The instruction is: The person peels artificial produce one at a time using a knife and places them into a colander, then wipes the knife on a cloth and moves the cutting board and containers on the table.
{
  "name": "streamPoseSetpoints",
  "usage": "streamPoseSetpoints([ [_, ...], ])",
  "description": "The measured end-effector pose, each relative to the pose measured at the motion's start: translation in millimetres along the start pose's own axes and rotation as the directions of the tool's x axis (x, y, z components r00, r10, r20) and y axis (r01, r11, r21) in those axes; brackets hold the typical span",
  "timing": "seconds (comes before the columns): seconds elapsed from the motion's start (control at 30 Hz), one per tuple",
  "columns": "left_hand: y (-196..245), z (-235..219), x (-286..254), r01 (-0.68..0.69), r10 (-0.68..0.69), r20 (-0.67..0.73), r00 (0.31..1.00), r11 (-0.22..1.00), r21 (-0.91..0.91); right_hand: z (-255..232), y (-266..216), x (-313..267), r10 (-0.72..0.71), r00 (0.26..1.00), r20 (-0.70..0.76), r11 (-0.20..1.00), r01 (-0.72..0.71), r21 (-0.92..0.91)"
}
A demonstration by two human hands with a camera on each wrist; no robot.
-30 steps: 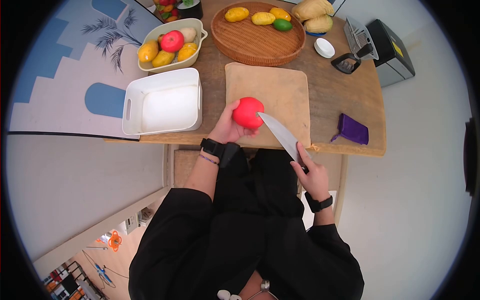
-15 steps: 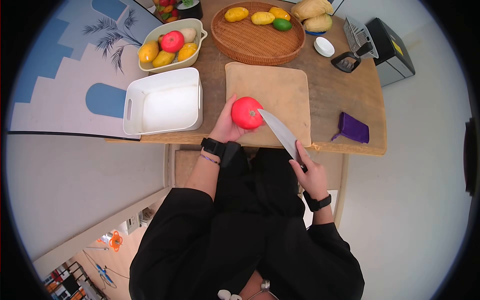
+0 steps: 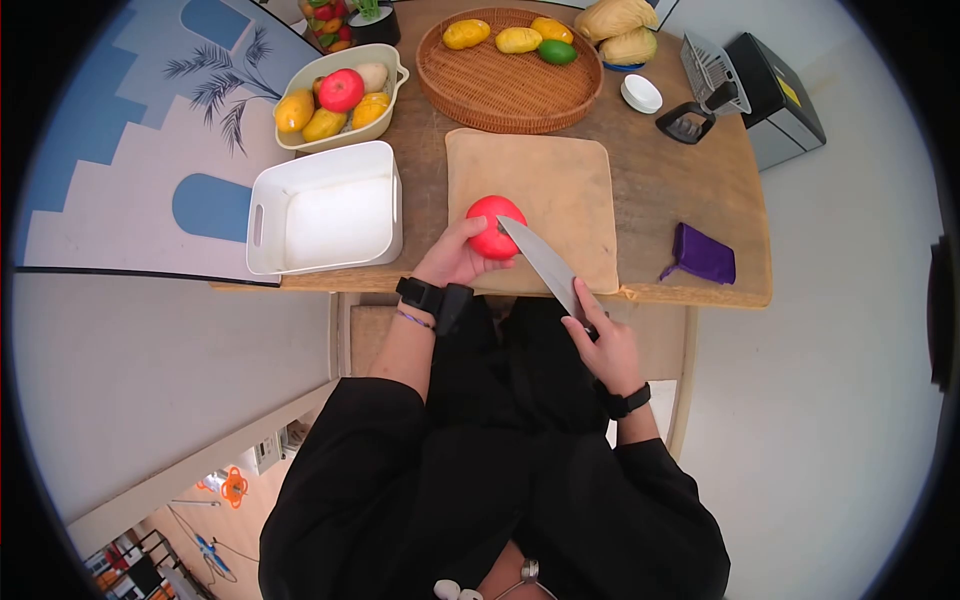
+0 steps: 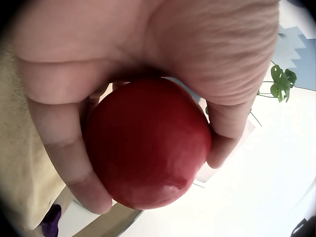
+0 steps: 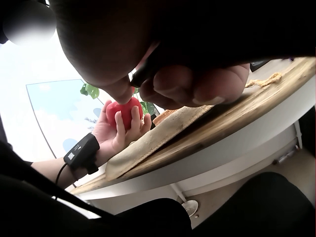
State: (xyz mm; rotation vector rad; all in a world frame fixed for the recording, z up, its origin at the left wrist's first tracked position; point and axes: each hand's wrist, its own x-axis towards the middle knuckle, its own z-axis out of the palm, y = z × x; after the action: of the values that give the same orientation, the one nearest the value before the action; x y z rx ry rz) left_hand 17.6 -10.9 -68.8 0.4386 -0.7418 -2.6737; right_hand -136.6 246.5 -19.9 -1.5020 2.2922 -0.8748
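In the head view my left hand [image 3: 452, 262] grips a red tomato [image 3: 484, 239] above the near part of a tan cutting board [image 3: 560, 190]. In the left wrist view its fingers and thumb curl round the tomato [image 4: 148, 143]. My right hand [image 3: 612, 355] holds a kitchen knife [image 3: 545, 265] by its dark handle, index finger stretched along the blade's spine. The knife's tip overlaps the tomato near its stem end. In the right wrist view the right fingers [image 5: 173, 84] wrap the handle, with the tomato [image 5: 126, 113] beyond them.
Left of the board stands a white bin [image 3: 335, 215], with a cream basket [image 3: 392, 95] of fruit behind it. A round wicker tray [image 3: 500, 85] with yellow fruit and one green fruit lies behind the board. A purple pouch [image 3: 703, 255] and a small white bowl [image 3: 641, 94] are to the right.
The tomato has turned in my left hand, bringing its stem end round to the upper side. My right hand has moved left, and the knife's tip now lies over the tomato near the stem.
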Motion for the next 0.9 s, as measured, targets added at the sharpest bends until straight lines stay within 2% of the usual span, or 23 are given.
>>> streamPoseSetpoints([
  [0.2,2,3,3,0.036,-0.035,-0.091,0.995,0.999,0.012,6,-6,8,0.000,1.000,0.001,1.000,0.000,0.011],
  [0.27,4,-3,1,0.030,-0.028,0.038,0.999,0.999,-0.042,6,-4,11,-0.018,1.000,-0.002,1.000,0.018,0.005],
  [0.3,5,-4,0,0.029,-0.028,0.039,0.999,0.999,-0.040,7,-3,12,-0.019,1.000,-0.005,1.000,0.019,0.005],
  [0.37,9,-2,-2,0.013,-0.012,0.145,0.989,1.000,-0.012,8,-3,15,-0.045,0.997,-0.056,0.999,0.046,0.013],
  [0.5,9,4,-8,-0.011,0.012,0.043,0.999,1.000,-0.027,6,-6,18,-0.017,1.000,-0.004,0.999,0.017,-0.043],
  [0.6,9,2,-7,-0.029,0.027,0.039,0.999,0.999,0.043,7,-10,18,-0.049,0.999,-0.018,0.999,0.049,-0.016],
  [0.8,3,17,-9,0.069,-0.082,0.055,0.995,0.976,0.204,8,-19,18,-0.045,0.999,-0.028,0.999,0.045,0.003],
  [0.9,-2,33,-12,0.124,-0.139,0.032,0.990,0.949,0.292,3,-24,21,0.012,1.000,0.003,1.000,-0.012,0.021],
])
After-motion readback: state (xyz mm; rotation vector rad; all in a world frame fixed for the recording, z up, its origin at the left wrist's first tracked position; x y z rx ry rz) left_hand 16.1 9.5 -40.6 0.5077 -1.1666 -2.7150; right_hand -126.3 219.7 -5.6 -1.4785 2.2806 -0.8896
